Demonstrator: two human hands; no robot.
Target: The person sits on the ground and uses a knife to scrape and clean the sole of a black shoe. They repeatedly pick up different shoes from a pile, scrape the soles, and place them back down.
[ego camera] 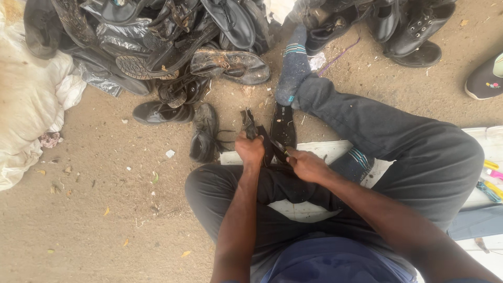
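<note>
Shoe (250, 126), one black and worn, stands between the person's knees, the left hand (250, 149) clenched around it. The right hand (306, 165) grasps one small tool (277, 147) against it. One loose sole (283, 126) lies just beside, two single shoes (162, 112) (204, 131) on the sandy ground (105, 209), and one big pile of shoes (157, 42) beyond.

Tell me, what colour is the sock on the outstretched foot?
The sock is dark blue with pale and teal stripes at the ankle, seen in the head view.
</note>
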